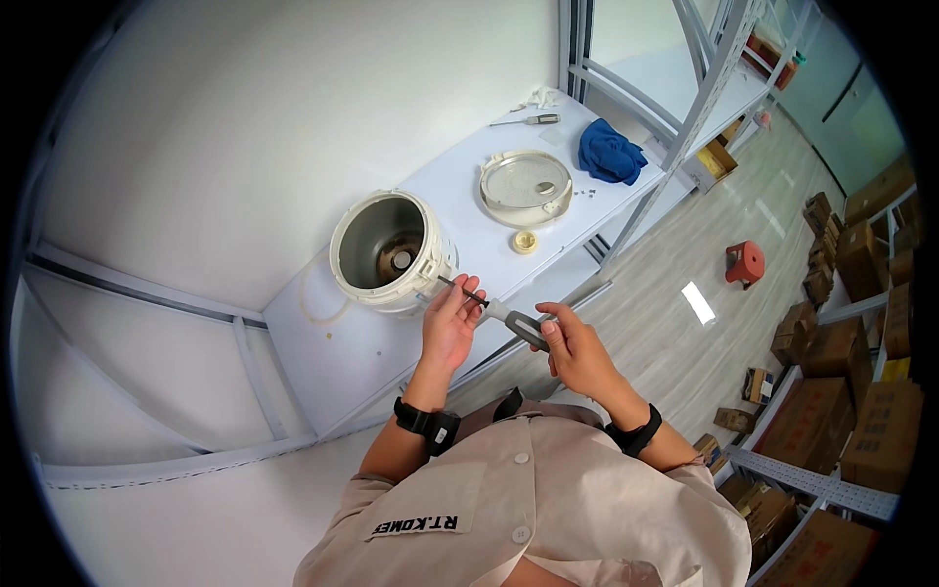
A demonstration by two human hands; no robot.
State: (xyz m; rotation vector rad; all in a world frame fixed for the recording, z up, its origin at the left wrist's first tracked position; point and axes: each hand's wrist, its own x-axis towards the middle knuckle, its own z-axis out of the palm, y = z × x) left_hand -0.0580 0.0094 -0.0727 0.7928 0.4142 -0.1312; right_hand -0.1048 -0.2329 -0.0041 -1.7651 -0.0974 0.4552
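In my right hand (pixel 584 358) is a screwdriver (pixel 523 328) with a grey and white handle. Its dark shaft points up and left, the tip close to the side of a cream round cooker body (pixel 435 264). My left hand (pixel 450 331) has its fingers curled about the shaft, near the cooker's wall. The cooker stands open, with a grey inner wall and brown stains around a pale disc at the bottom. Whether the tip touches a screw is too small to tell. A detached round lid (pixel 514 210) and a small cream ring-shaped part (pixel 525 242) lie to the right.
On the white table (pixel 367 352) are a second screwdriver (pixel 541 119), a crumpled blue cloth (pixel 610 152) and several tiny metal pieces (pixel 585 194). Metal shelving (pixel 675 147) borders the table's right end. A red stool (pixel 745 262) and shelves of cardboard boxes (pixel 814 421) stand rightward.
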